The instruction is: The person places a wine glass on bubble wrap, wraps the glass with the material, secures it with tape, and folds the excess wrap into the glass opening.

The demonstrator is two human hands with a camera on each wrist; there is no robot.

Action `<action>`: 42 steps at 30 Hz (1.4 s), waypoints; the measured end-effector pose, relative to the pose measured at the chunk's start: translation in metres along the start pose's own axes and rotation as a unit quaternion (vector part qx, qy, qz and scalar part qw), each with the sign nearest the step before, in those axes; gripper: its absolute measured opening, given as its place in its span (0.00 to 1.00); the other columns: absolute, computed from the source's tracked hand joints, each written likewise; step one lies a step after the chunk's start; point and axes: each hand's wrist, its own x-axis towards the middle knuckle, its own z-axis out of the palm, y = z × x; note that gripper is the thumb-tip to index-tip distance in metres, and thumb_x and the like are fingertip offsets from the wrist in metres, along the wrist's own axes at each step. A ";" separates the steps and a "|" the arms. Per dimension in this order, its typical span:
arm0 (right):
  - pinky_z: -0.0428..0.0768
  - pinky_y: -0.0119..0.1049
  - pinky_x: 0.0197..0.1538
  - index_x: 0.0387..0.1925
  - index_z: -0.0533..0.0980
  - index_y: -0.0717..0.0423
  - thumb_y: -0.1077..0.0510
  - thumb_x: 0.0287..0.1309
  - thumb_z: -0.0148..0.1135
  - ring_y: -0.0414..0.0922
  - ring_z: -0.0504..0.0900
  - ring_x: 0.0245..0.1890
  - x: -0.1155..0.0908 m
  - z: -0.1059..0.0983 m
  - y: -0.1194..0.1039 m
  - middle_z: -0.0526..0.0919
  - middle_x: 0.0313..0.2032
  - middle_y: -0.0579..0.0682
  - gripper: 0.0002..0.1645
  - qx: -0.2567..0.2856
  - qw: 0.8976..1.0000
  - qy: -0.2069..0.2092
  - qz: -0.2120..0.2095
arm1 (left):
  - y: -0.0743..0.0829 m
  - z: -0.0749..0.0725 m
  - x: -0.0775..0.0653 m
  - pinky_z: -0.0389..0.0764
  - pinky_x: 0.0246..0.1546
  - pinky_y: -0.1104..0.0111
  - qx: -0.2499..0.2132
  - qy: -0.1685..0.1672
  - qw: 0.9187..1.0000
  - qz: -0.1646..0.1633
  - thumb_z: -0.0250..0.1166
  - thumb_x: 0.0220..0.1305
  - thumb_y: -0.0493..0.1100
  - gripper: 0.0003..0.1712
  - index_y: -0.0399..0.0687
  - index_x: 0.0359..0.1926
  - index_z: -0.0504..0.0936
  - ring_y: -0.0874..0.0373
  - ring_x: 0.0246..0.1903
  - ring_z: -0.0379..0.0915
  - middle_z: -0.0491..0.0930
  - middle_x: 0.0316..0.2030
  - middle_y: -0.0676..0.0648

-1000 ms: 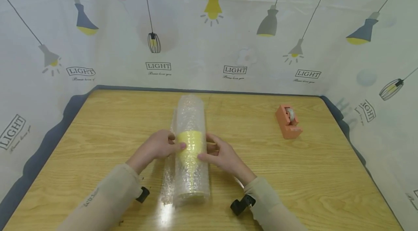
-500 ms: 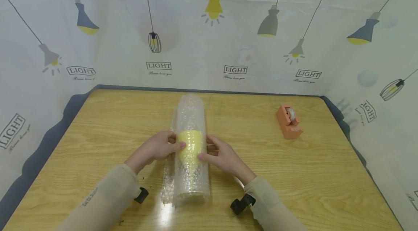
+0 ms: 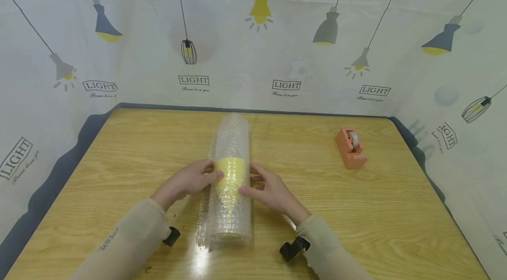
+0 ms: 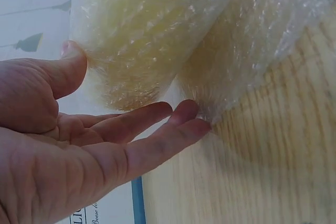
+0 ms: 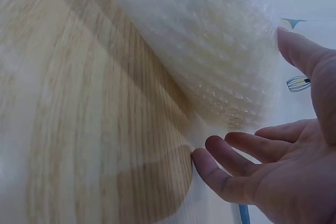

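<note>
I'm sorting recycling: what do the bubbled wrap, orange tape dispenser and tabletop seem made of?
Wrap: clear, shiny plastic film, judging by its bubbled texture and glints.
Tape dispenser: probably hard plastic, fairly matte, given its even colour and moulded-looking shape.
Tabletop: wood or wood-look laminate, slightly glossy; grain and a bright reflection show.

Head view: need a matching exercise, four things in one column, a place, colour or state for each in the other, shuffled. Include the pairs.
Things
1. tape dispenser
2. bubble-wrap bundle
3. table
4. backdrop

Descriptions
A. wood-grained
B. mostly white, printed with hanging lamps
C. orange
D. between the left hand and the right hand

Pairs: 1-C, 2-D, 3-A, 4-B
</note>
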 end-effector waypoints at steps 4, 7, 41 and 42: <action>0.82 0.51 0.61 0.77 0.60 0.64 0.51 0.66 0.70 0.61 0.78 0.62 -0.001 0.001 -0.002 0.73 0.69 0.63 0.47 -0.014 1.000 0.000 -0.005 | 0.001 -0.001 -0.001 0.75 0.64 0.43 -0.007 -0.008 1.000 0.005 0.55 0.80 0.51 0.24 0.34 0.61 0.73 0.31 0.67 0.67 0.69 0.68 0.26; 0.82 0.52 0.61 0.77 0.59 0.63 0.50 0.66 0.70 0.61 0.78 0.62 -0.001 0.002 -0.004 0.73 0.69 0.62 0.48 -0.029 1.000 0.001 -0.009 | 0.000 -0.001 -0.002 0.69 0.69 0.41 -0.009 -0.013 1.000 0.004 0.54 0.81 0.50 0.31 0.29 0.70 0.66 0.30 0.70 0.61 0.65 0.70 0.24; 0.83 0.52 0.59 0.79 0.54 0.60 0.58 0.60 0.75 0.65 0.76 0.63 -0.001 0.012 -0.010 0.62 0.72 0.64 0.54 0.031 0.999 -0.006 -0.034 | 0.000 -0.001 -0.009 0.88 0.39 0.58 -0.016 0.125 0.992 0.014 0.68 0.69 0.35 0.26 0.29 0.63 0.72 0.44 0.41 0.85 0.80 0.52 0.30; 0.84 0.51 0.59 0.79 0.54 0.60 0.58 0.60 0.75 0.65 0.77 0.62 -0.001 0.012 -0.009 0.62 0.72 0.65 0.54 0.031 0.999 -0.004 -0.032 | 0.000 0.000 -0.009 0.88 0.38 0.59 -0.010 0.131 0.991 0.016 0.68 0.69 0.36 0.25 0.29 0.63 0.73 0.45 0.41 0.85 0.81 0.51 0.31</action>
